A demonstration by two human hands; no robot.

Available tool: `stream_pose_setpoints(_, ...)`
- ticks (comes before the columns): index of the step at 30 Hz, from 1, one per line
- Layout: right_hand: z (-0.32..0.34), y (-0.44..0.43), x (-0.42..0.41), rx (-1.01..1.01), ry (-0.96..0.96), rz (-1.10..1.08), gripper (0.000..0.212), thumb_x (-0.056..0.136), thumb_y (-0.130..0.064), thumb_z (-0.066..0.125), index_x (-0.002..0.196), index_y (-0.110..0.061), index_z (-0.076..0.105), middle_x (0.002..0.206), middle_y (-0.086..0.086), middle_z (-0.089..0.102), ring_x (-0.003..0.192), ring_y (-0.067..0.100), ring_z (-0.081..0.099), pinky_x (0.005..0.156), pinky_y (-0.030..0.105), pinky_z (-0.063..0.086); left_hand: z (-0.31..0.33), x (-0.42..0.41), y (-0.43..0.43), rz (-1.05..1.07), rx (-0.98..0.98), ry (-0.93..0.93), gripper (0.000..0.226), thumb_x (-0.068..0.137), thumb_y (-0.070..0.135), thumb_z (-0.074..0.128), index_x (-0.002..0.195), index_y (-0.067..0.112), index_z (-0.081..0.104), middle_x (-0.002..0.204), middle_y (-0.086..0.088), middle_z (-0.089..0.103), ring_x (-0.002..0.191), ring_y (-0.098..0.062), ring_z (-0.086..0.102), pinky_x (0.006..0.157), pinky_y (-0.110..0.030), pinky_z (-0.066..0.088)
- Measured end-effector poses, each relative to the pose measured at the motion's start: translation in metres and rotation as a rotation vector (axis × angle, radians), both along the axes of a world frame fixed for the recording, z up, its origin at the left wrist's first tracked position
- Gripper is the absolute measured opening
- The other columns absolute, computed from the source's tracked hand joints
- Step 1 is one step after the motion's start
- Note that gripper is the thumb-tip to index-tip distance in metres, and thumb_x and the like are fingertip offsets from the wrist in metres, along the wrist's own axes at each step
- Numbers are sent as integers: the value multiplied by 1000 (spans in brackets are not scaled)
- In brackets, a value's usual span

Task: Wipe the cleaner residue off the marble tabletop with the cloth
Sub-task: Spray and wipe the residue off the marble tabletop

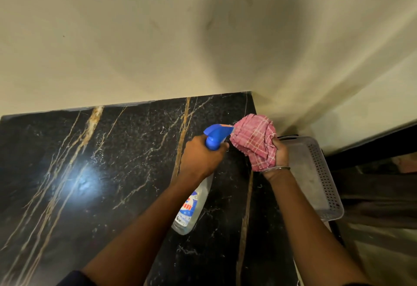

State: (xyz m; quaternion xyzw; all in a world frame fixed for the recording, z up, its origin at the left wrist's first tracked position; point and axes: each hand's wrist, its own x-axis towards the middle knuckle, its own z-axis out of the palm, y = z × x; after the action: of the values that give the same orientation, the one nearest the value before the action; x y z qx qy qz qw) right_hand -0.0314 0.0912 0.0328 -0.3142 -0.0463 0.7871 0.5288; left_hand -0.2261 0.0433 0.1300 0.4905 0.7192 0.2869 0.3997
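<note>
Loading cloth with cleaner, wipe not yet begun

Left hand (200, 157) has fingers curled round the neck of the spray bottle (191, 209), its blue nozzle aimed at and nearly touching the cloth (255, 141). Right hand (279, 152) grips the pink checked cloth bunched into a wad, held up above the far right corner of the marble tabletop (101, 173), not on it. A grey perforated basket (316, 173) sits just beside the table's right edge. Residue on the stone: cannot tell, glare only.

Step, judged: prep, dampening the cloth. The next move calls for parking the bottle, pressing the wad flat on the marble and sweeping in overlapping passes.
</note>
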Motion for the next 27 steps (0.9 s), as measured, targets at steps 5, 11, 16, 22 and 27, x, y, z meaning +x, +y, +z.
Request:
stream_pose_setpoints(5,6,1,-5,11,-20,19,73,37,-31,96,104,-9,75,115,16,69,101,34,68,73,45,59,1,11,-9,28,-68,65,12,80,25,72,79,19,61,58,10,54,49,-4,52,50,-18,36)
stream_pose_setpoints(11,1,6,-8,-39,-42,-3,87,33,-33,97,112,-9,70,116,17,68,99,34,69,72,46,59,3,15,-8,56,-90,38,14,84,29,70,88,19,61,63,8,57,54,-5,55,50,-19,36)
stream_pose_setpoints(16,-2,16,-8,-82,-181,-67,72,67,-30,79,131,-8,54,129,21,59,112,38,61,86,50,55,0,14,-4,89,-85,-5,19,85,33,70,96,19,62,71,3,63,61,-8,60,57,-24,48)
stream_pose_setpoints(22,1,54,-16,444,-1316,-91,42,96,-35,49,129,-11,56,123,5,63,112,17,59,101,30,46,-10,5,4,77,-64,-30,22,84,40,71,88,20,64,67,2,65,59,-11,62,62,-30,55)
stream_pose_setpoints(27,-50,75,-12,843,-2189,661,64,90,-42,35,151,-22,26,159,14,15,147,39,8,119,53,7,-19,0,13,92,-81,-28,30,84,40,71,98,14,65,67,4,63,58,-8,60,58,-26,51)
